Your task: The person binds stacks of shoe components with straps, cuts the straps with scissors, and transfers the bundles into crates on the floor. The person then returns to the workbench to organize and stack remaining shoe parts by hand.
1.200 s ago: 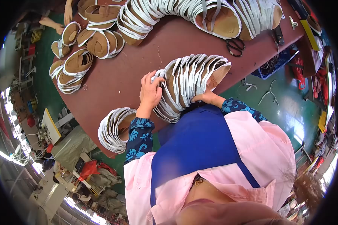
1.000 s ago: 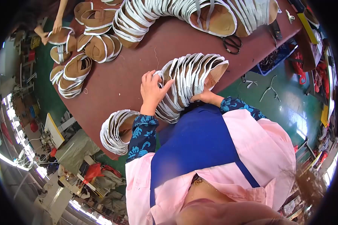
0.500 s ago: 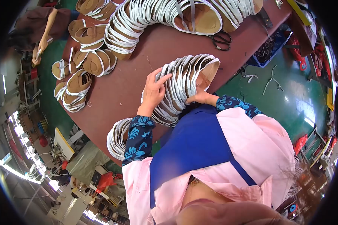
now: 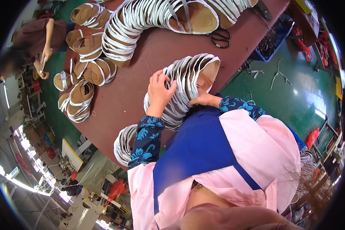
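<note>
A curved stack of brown shoe uppers with white edges stands at the near table edge, against the blue apron. My left hand lies over the stack's left side, its fingers bent round the white edges and its thumb apart from them. At the stack's right end, my right hand grips the lower rim; its thumb shows, while most of its fingers are hidden. Close to my left forearm sits a smaller bundle of white-edged uppers, partly covered by the sleeve.
A long curved row of uppers spans the far side of the red-brown table. Black scissors lie beside it. Tied bundles line the left edge. A co-worker is at far left; a blue crate stands right.
My left hand's fingers have curled in more and its index finger no longer stretches across the stack. My right hand stays at the rim. The view has shifted slightly.
</note>
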Demonstrator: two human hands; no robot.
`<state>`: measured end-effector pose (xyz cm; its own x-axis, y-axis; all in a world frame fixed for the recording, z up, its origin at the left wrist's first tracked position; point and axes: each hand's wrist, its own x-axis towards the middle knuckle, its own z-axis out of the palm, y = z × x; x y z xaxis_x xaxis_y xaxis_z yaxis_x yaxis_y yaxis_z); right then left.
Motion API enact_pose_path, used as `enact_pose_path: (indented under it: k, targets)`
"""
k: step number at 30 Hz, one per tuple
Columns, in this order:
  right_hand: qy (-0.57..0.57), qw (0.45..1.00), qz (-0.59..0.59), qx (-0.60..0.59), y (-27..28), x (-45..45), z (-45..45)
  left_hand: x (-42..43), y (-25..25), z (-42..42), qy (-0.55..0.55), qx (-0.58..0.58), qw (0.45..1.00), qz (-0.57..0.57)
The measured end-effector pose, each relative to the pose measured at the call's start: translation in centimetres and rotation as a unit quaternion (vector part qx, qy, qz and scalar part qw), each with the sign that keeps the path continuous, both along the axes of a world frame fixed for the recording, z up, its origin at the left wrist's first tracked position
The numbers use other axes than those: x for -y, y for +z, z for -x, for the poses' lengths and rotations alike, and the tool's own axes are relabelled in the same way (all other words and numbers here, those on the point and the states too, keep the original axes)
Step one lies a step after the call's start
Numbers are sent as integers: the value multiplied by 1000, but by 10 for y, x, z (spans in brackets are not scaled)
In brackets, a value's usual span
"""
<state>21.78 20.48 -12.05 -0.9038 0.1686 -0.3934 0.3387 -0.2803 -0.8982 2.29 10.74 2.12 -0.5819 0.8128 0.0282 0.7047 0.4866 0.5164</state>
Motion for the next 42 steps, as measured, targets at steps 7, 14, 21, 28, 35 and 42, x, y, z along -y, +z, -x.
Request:
enact_pose_path:
  k: [7, 14, 21, 28, 35, 42]
  targets:
    - [-14, 999, -18, -26, -2, 1, -2, -18, 5, 1, -148, -1, 989, -19]
    - [-12, 994, -102, -37, -2, 1, -4, -35, 1, -2, -96, 2, 995, 7]
    - [97, 986, -132, -34, -13, -4, -5, -54, 3, -28, -26, -20, 998, 52]
    - [49, 975, -200, -87, 1, -4, -6, -64, -2, -24, -233, -71, 967, -77]
    - [51, 970, -211, -108, 4, -3, -4, -60, -1, -27, -176, -34, 983, -39]
    - [-49, 980, -121, -150, 34, -1, -8, -59, -2, -23, -165, -9, 986, -33]
